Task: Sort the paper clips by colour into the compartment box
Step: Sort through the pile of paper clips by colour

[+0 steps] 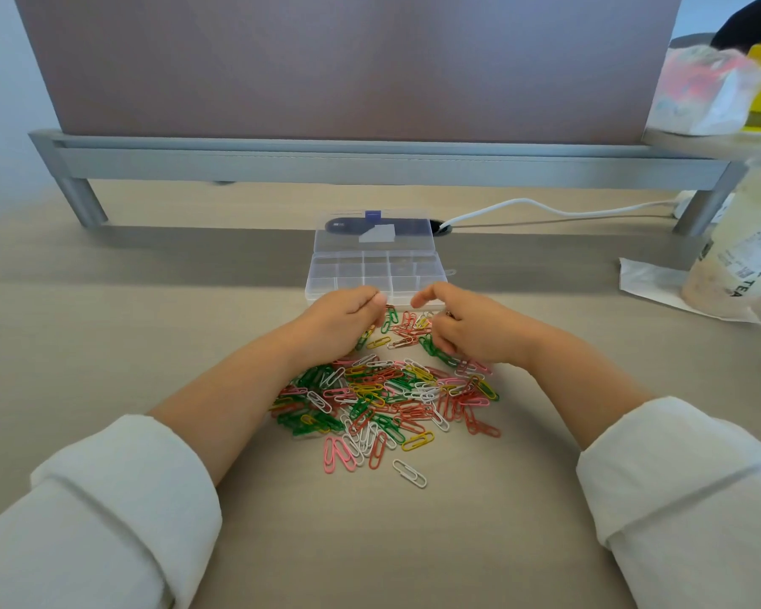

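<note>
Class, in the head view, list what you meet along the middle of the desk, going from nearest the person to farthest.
lone white paper clip → pile of paper clips → compartment box → grey rail → partition panel

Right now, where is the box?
In the head view, the box lies centrally, just beyond the left hand, the right hand and the clip pile.

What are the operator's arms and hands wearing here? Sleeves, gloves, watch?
The left sleeve and right sleeve are white fabric, both turned back into a thick cuff, leaving the forearms bare. The left hand and right hand are bare: no gloves, no watch or bracelet shows.
</note>
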Action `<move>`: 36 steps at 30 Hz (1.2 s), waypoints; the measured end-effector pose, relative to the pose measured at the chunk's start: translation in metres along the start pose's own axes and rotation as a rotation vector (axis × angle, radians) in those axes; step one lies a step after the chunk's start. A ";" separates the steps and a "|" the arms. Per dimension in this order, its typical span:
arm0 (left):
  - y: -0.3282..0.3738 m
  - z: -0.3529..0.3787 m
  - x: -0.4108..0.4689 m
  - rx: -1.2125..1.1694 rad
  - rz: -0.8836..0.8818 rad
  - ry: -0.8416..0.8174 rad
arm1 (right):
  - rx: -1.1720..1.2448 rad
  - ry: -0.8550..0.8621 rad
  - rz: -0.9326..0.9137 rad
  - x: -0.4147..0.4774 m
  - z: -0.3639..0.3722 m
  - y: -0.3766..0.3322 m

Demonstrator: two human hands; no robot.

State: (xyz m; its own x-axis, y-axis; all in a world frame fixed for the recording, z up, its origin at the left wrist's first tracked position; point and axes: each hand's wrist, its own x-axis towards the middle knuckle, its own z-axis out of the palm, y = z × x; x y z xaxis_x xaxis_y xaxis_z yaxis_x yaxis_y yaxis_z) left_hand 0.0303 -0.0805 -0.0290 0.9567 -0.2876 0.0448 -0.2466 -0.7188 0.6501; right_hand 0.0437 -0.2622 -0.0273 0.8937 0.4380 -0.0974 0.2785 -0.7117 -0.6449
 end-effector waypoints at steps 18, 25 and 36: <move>0.011 0.008 0.013 0.454 0.062 -0.017 | -0.081 0.214 0.196 -0.006 -0.019 0.018; 0.006 0.013 0.014 0.459 0.067 -0.033 | -0.187 0.185 0.152 -0.007 -0.019 0.032; 0.012 0.017 0.009 0.463 0.110 -0.034 | -0.164 0.091 0.029 -0.008 -0.011 0.023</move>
State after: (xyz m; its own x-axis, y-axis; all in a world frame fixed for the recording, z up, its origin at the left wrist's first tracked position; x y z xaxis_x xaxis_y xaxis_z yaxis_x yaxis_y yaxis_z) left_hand 0.0337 -0.1024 -0.0342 0.9171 -0.3933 0.0643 -0.3970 -0.8870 0.2361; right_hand 0.0468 -0.2879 -0.0327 0.9283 0.3696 -0.0404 0.2990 -0.8067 -0.5097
